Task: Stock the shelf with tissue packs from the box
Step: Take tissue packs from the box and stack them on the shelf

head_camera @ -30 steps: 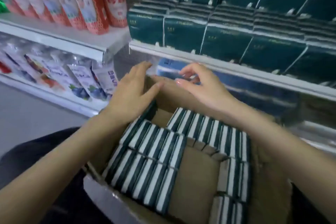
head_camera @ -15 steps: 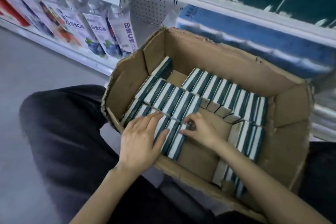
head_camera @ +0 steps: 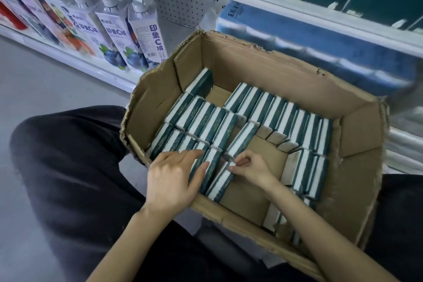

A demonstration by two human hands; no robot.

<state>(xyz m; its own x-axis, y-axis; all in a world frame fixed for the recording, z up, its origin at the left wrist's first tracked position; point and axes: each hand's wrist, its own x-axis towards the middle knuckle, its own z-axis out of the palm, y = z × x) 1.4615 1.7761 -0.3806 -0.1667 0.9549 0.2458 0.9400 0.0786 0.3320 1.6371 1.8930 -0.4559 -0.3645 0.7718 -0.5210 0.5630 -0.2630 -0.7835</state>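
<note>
Head camera looks down into a torn cardboard box (head_camera: 361, 135) resting against the person's dark trousers (head_camera: 68, 155), just in front of the shelf (head_camera: 297, 4). Green-and-white tissue packs (head_camera: 270, 110) stand on edge in rows along the box's left, far and right sides, with bare cardboard in the middle. The left grip (head_camera: 176, 178) lies released, fingers straight on the near-left row. The right grip (head_camera: 251, 167) pinches the end of one tilted pack (head_camera: 219, 184) beside that row. Juice cartons (head_camera: 146, 36) stand at upper left.

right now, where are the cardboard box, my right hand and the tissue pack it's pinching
cardboard box (head_camera: 263, 68), head view, inside of far wall
right hand (head_camera: 254, 168), head view, back of hand
tissue pack (head_camera: 220, 182), head view, white top stripe
</note>
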